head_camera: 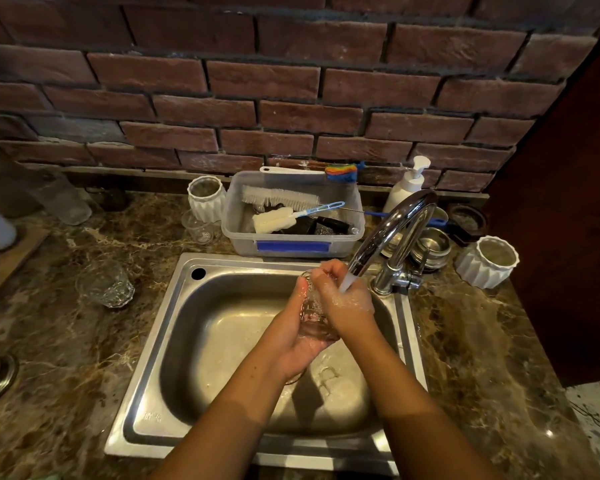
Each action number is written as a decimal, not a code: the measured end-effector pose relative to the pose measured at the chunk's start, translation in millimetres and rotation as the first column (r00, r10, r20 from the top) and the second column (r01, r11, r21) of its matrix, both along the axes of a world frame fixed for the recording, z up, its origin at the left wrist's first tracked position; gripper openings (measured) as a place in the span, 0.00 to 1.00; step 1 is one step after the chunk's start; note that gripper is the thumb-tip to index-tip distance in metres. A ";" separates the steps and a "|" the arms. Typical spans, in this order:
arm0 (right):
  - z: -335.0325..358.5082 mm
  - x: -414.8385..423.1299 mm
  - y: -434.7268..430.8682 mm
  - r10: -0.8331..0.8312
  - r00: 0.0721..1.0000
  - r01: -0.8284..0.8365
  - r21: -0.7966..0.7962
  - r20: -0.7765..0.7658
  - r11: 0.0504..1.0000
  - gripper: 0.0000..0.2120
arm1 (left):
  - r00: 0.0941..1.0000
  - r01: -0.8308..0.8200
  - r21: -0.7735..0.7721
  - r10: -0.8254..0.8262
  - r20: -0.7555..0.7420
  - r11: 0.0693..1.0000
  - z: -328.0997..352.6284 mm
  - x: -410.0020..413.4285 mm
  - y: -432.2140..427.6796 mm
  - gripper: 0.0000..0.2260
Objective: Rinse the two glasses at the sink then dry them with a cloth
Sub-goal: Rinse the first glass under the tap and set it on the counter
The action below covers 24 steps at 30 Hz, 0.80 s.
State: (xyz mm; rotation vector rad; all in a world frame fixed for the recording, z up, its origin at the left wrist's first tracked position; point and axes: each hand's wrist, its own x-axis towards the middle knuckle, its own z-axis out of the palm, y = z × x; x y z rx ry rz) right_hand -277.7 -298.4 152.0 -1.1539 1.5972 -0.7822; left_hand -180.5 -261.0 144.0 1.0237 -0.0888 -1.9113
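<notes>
1. Sink (pixel 160 344) is set in the counter (pixel 66 368); the wall (pixel 291 98) runs behind.
2. Tap (pixel 392 233) stands at the sink's rear right corner, spout reaching left over the basin.
3. Under the spout, over the basin: left hand (pixel 297 341) holds the glass (pixel 314 315) from below and left; right hand (pixel 345 297) grips its upper end from the right.
4. Second glass (pixel 105 284) stands on the counter left of the sink, apart from it.
5. Tub (pixel 291 245) sits just behind the sink, brushes (pixel 278 197) in it.
6. Pot (pixel 207 197) is just left of the tub.
7. Bottle (pixel 407 185) is behind the tap; bowls (pixel 432 247) are to its right.
</notes>
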 end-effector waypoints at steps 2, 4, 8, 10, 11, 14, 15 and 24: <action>3.6 -6.7 -0.1 -0.162 0.934 0.127 0.128 0.318 0.984 0.13 | 0.999 0.009 0.029 -0.008 -0.049 1.000 -2.2 0.1 1.6 0.25; 6.6 -14.1 2.9 -0.109 0.899 0.083 0.079 0.425 0.993 0.12 | 0.997 0.012 0.063 -0.007 -0.072 0.998 -6.7 -2.0 4.2 0.28; 0.2 -15.8 6.8 -0.062 0.976 0.068 -0.022 0.206 0.997 0.13 | 0.980 0.095 0.006 -0.094 0.173 0.995 -17.1 -4.3 8.1 0.26; -3.5 -18.7 1.1 -0.024 0.994 0.030 -0.054 0.111 0.998 0.12 | 0.930 0.195 -0.034 -0.174 0.324 0.980 -10.9 -4.7 7.5 0.23; -5.1 -19.6 -2.5 0.012 0.997 -0.007 -0.065 0.071 0.998 0.10 | 0.913 0.236 -0.050 -0.204 0.353 0.971 -5.9 -5.9 6.5 0.22; -2.8 -17.1 -3.2 -0.035 0.990 0.050 -0.106 0.137 0.993 0.06 | 0.884 0.287 -0.056 -0.242 0.399 0.956 1.4 -10.6 2.5 0.29; -2.0 -14.1 -1.8 -0.063 0.988 0.084 -0.151 0.142 0.985 0.05 | 0.894 0.269 -0.053 -0.229 0.386 0.962 1.5 -10.7 1.6 0.30; -4.8 17.2 37.9 0.226 0.846 -0.363 -0.209 -0.484 0.908 0.28 | 0.999 0.013 0.008 -0.012 -0.046 1.000 4.0 -1.6 7.3 0.25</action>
